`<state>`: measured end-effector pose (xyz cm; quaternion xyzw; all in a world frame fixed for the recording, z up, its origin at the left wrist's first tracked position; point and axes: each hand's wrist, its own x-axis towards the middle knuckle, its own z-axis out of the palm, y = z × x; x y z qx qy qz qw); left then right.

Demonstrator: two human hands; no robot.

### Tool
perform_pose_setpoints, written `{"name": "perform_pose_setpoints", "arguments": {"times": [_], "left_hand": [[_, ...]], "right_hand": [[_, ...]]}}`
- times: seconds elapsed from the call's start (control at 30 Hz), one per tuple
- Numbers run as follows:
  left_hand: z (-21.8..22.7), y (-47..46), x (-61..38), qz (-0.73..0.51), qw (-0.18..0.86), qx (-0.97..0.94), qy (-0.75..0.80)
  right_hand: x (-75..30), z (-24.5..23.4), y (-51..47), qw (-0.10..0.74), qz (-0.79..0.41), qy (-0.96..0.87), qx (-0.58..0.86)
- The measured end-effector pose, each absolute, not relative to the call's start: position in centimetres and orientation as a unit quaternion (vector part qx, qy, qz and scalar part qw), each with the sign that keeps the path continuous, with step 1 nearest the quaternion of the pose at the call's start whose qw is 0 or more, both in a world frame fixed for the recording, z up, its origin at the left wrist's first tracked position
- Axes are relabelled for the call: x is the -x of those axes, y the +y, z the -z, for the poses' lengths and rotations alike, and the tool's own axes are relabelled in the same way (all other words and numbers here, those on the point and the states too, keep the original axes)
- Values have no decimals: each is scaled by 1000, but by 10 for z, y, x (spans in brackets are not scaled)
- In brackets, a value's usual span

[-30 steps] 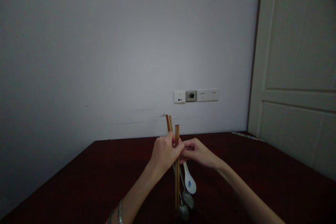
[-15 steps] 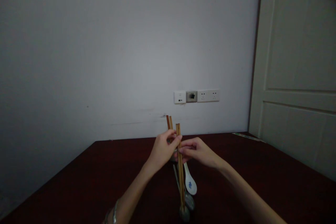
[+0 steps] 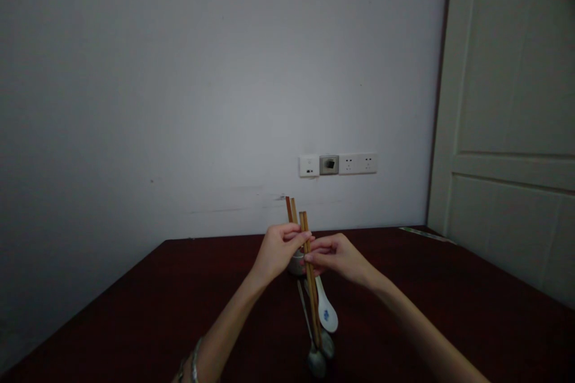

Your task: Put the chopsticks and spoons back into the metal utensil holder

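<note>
A pair of wooden chopsticks (image 3: 313, 296) is held between both hands, slanting with the lower ends toward me. My left hand (image 3: 279, 250) pinches the pair near the top, and my right hand (image 3: 335, 258) grips it just below. Behind my hands, more chopsticks (image 3: 291, 209) stand up by a small pale cup (image 3: 296, 264), partly hidden by my fingers. Under the held pair lie a white spoon (image 3: 327, 313) with a blue mark, a metal spoon (image 3: 317, 362) with a thin handle, and another metal spoon (image 3: 327, 344), partly covered.
The dark red table (image 3: 179, 311) meets a pale wall (image 3: 224, 102) at the back. Wall sockets (image 3: 358, 163) and a switch (image 3: 329, 164) sit above the table. A light panelled door (image 3: 507, 102) stands to the right, near a flat strip (image 3: 426, 234) on the table edge.
The lower ends of the held chopsticks have swung slightly to the right and away from me, uncovering more of the near metal spoon. Both hands keep their grip.
</note>
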<state>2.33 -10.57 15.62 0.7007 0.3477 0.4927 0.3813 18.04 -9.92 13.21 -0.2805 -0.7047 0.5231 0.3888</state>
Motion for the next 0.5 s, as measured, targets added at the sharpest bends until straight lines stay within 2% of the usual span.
{"name": "perform_pose_setpoints", "arguments": {"times": [0.5], "left_hand": [[-156,-104,-24,-498,373,-694,362]], "right_hand": [[-178,-133,-101,402,-518,-700,285]]}}
